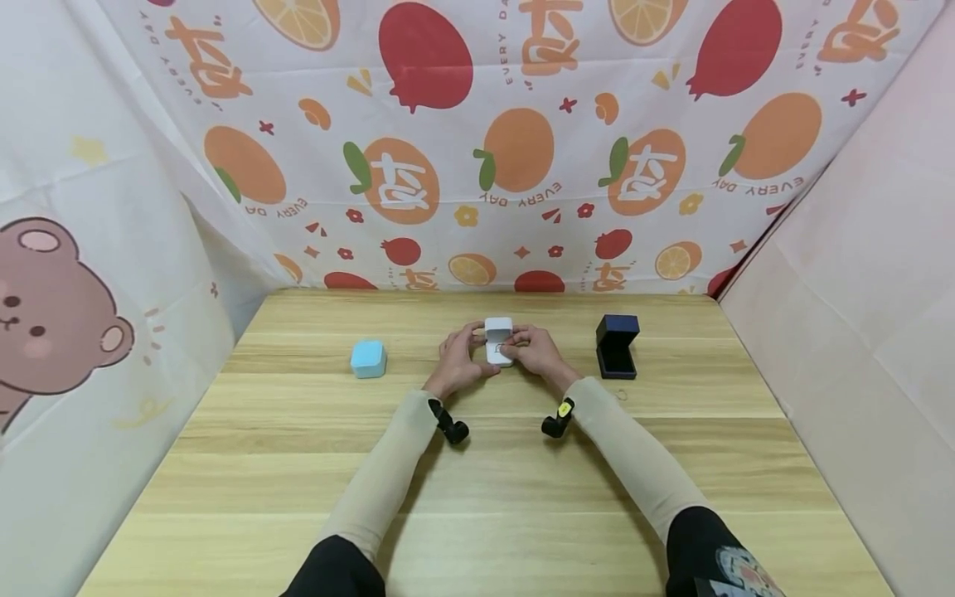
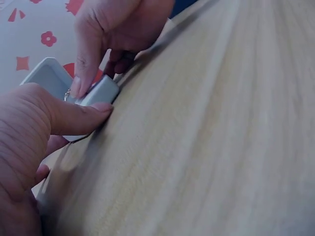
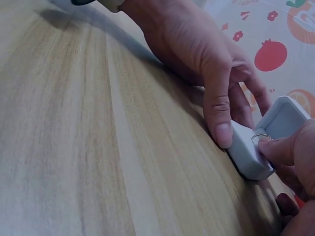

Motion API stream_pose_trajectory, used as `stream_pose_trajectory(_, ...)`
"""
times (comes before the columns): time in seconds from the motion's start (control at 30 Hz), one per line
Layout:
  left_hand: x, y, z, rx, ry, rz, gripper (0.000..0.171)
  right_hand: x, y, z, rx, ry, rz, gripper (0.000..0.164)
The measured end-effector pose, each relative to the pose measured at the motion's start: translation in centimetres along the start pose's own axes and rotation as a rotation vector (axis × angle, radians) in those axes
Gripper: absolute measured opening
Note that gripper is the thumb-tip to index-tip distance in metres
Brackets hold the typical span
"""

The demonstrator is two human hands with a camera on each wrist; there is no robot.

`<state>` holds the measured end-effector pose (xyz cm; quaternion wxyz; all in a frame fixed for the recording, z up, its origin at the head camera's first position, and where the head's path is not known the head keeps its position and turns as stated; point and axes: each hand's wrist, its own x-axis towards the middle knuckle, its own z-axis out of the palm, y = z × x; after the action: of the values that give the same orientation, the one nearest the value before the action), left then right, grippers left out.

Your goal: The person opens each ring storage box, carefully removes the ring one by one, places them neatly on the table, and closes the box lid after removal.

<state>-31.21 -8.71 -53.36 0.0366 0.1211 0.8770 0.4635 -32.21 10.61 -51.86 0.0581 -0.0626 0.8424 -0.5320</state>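
A small white ring box (image 1: 498, 327) stands with its lid up on the table, between both hands. My left hand (image 1: 458, 365) holds it from the left; its thumb (image 3: 222, 129) lies against the front side and its fingers reach behind. A thin ring (image 3: 258, 137) with small stones sits upright in the box's cushion. My right hand (image 1: 539, 351) reaches in from the right, its thumb tip (image 2: 78, 87) at the ring. Its other fingers curl beside the box, and the index fingertip is hidden in the wrist views.
A closed light-blue box (image 1: 369, 358) stands to the left. On the right, a dark navy box (image 1: 618, 365) is open, and a thin ring (image 1: 622, 395) lies on the wooden table (image 1: 477, 514) near it. A fruit-print cloth (image 1: 477, 224) hangs behind the table.
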Motion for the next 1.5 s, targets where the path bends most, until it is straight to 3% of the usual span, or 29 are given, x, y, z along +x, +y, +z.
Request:
stream_pose_trajectory(0.5,0.12,0.03,-0.09,-0.083,0.037,0.015,0.099,0.04,0.03,0.29,0.017,0.010,0.004,0.016)
stream_pose_trajectory(0.9,0.29,-0.12,-0.02,-0.074,0.042,0.048,0.094,0.07,0.30,0.30,-0.005,0.014,-0.001,0.017)
stream_pose_trajectory(1.5,-0.02,0.22,0.36,-0.070,0.053,0.018,0.093,0.02,0.49,0.28,-0.003,0.004,-0.014,0.016)
